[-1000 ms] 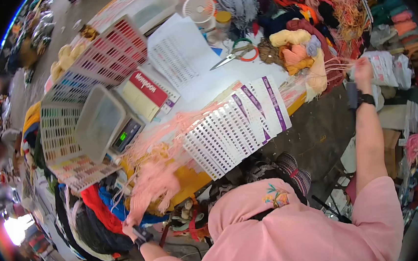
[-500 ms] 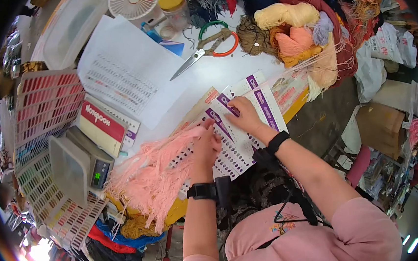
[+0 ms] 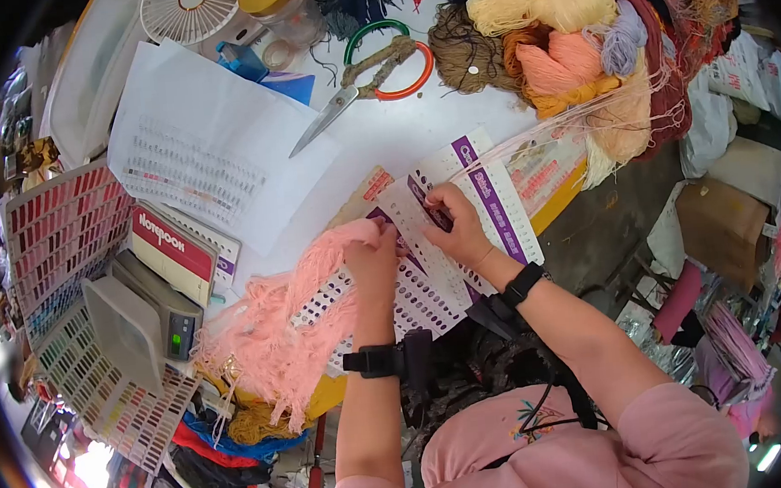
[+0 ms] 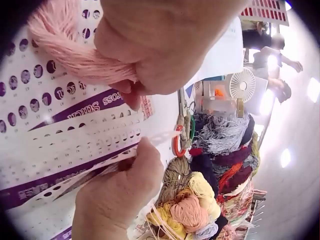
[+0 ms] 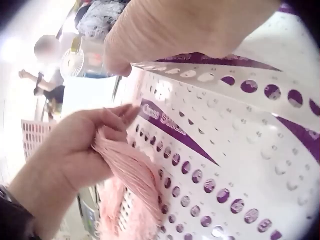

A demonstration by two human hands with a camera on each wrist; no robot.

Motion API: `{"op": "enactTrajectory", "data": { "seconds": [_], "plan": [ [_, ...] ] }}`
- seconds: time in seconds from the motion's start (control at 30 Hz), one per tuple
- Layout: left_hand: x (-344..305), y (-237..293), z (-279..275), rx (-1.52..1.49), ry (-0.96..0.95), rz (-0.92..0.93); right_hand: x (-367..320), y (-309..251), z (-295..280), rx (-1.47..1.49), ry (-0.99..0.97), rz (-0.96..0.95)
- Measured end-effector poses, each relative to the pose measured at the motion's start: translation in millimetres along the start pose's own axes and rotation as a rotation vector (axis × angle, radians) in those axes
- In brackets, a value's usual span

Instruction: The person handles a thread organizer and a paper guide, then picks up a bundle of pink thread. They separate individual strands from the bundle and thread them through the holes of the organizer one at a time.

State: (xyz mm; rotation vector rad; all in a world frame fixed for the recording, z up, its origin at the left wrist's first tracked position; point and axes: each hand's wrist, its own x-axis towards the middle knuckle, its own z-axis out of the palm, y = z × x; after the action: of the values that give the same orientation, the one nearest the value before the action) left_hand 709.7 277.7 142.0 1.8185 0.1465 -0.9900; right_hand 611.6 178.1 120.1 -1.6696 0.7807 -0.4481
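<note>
Left hand (image 3: 374, 262): I see its fingers pinched together on one end of the pink thread bundle (image 3: 278, 331), over the punched thread cards (image 3: 497, 201) at the front edge of the bench (image 3: 391, 138). The bundle trails to the left of that hand. Right hand (image 3: 459, 228), just beside, grips the cards' edge with curled fingers.

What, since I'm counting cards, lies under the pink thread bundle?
Punched cards with rows of holes show beneath the pink thread bundle, whose end the left hand grips. The threads cover how far those cards run underneath.
</note>
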Motion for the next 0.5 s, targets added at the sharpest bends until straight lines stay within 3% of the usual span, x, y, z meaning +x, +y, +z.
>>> {"op": "enactTrajectory", "data": {
  "seconds": [0.07, 0.2, 0.3, 0.4, 0.5],
  "plan": [
    [7, -2, 5, 0.144, 0.002, 0.047, 1, -2, 0, 0.091, 0.010, 0.039],
    [11, 0, 6, 0.175, 0.036, 0.074, 4, -6, -2, -0.042, -0.031, -0.015],
    [16, -12, -8, 0.435, -0.034, 0.152, 3, -9, -3, -0.153, -0.015, -0.083],
    [4, -10, -16, 0.274, 0.075, 0.043, 5, -10, -2, -0.322, 0.055, -0.233],
    [-5, 3, -23, 0.139, -0.013, -0.063, 12, -5, 4, -0.425, 0.004, -0.399]
  ]
}}
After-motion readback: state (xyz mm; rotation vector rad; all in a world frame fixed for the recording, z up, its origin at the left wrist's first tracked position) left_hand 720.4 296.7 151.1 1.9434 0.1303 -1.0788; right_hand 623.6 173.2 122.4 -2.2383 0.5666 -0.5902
